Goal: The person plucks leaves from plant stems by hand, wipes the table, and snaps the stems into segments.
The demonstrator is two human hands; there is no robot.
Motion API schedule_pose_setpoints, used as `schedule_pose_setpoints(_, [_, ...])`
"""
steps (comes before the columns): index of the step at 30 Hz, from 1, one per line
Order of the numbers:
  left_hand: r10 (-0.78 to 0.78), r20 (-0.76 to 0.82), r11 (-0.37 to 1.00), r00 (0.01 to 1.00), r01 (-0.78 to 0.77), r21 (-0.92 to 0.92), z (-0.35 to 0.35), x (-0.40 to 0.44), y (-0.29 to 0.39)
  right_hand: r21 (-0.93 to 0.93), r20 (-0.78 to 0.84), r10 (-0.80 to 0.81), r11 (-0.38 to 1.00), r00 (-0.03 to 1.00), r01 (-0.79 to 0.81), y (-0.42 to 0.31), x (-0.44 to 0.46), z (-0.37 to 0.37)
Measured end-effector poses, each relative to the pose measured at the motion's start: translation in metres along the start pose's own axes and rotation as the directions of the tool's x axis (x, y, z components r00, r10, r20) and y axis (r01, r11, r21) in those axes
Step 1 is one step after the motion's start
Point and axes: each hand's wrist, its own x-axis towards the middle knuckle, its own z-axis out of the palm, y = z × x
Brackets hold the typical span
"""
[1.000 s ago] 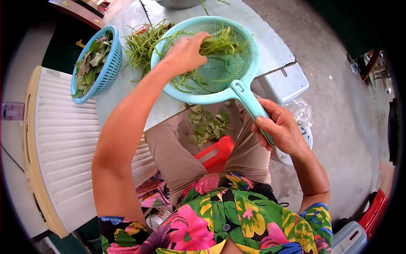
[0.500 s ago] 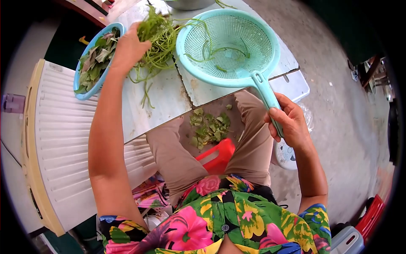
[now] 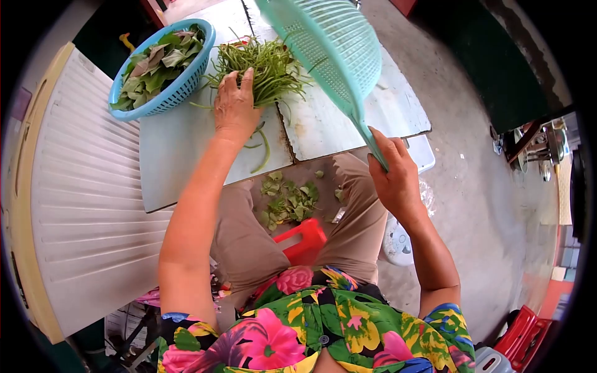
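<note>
My right hand (image 3: 397,177) is wrapped around the handle of a mint-green colander (image 3: 339,59), which is tipped steeply on its side above the table. A few bits of stem cling near its mesh. On the near side of a heap of green leafy-vegetable stems (image 3: 264,71), my left hand (image 3: 237,105) rests with its fingers stretched out against them. To the left of that heap stands a blue basket (image 3: 177,93) filled with picked leaves (image 3: 161,62). A few loose stems (image 3: 264,152) lie near the table's front edge.
The pale table (image 3: 193,168) has a seam down its middle. Discarded leaves (image 3: 292,199) lie on the floor between my knees, beside a red plastic object (image 3: 305,242). A ribbed white panel (image 3: 93,186) stands at left. A white stool (image 3: 398,242) is at right.
The colander has gone from lying level to tipped on its side, and the stems in it are no longer seen there. My left hand has moved right and nearer, onto the heap's front.
</note>
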Motion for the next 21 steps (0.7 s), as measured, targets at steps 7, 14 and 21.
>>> schedule_pose_setpoints(7, [-0.008, -0.020, 0.996, 1.000, 0.006, -0.088, -0.003, -0.003, -0.004, 0.380, -0.170, 0.370, 0.880, 0.913, -0.286, 0.012, 0.022, 0.000])
schedule_pose_setpoints(14, [-0.029, -0.115, 0.972, 0.993, 0.001, -0.237, 0.001, 0.000, -0.015, 0.958, 0.190, 0.643, 0.044, 0.742, -0.283, 0.057, 0.016, -0.024])
schedule_pose_setpoints(21, [0.035, -0.115, 0.974, 0.993, -0.060, -0.218, -0.015, -0.012, -0.023, 0.886, 0.294, 0.598, 0.121, 0.746, -0.447, 0.068, 0.005, -0.015])
